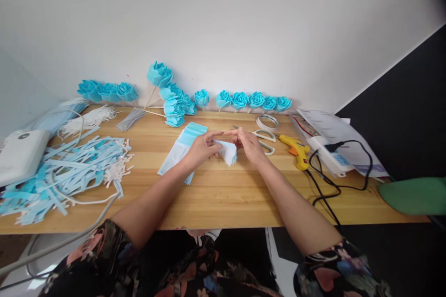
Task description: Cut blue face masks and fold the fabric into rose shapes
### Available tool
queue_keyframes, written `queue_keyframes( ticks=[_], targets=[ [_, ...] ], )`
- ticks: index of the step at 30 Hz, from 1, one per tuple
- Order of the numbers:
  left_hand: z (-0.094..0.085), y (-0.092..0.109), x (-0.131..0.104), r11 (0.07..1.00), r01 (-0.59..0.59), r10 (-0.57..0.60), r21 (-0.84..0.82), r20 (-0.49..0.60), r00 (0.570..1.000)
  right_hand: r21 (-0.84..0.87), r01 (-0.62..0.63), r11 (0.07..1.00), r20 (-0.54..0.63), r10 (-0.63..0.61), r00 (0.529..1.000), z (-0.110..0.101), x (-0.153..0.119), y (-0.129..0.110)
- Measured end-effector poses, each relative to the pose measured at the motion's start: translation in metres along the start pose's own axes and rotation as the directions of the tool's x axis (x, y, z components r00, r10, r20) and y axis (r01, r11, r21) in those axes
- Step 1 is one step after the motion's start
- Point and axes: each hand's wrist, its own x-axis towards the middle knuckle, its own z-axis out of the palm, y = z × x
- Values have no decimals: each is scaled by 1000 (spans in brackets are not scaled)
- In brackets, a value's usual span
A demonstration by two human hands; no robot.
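Cloth (228,152) is pinched in my left hand (204,146); I can't tell if my right hand (251,147) grips it. I'd keep it neat.

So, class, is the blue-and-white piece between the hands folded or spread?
Folded: the piece looks compact and layered, unlike the long flat sheets nearby.

Flowers (239,100) bright blue. Folded piece (229,152) white and pale blue. Flat sheets (180,147) white with blue bands. Glue gun (300,160) yellow, trigger (293,151) orange. Table (223,199) light brown, streaky. Sleeves (334,267) black, flowery.
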Motion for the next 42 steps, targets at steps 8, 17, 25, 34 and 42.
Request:
queue_keyframes(
  ticks=[8, 17, 25, 34, 42],
  targets=[
    [-1, 3, 0, 995, -86, 91, 46, -129, 987, -140, 41, 989, -3, -42, 999, -4, -1, -5],
    [-3, 6, -1, 996, -63, 72, 60, -153, 986, -19, -34, 999, 27, 34, 999, -7, 5, 8],
    [-3, 8, -2, 997, 14, -3, 70, -156, 988, -145, -134, 980, 59, 144, 988, -14, 8, 13],
    [-23, 21, 4, 975, -203, 147, -93, -419, 896, -704, 28, 710, 42, 2, 999, -15, 4, 6],
    [-47, 31, 6, 929, -343, 205, -139, -579, 789, -782, 189, 594, -11, -316, 949, -15, 1, -2]
  ],
)
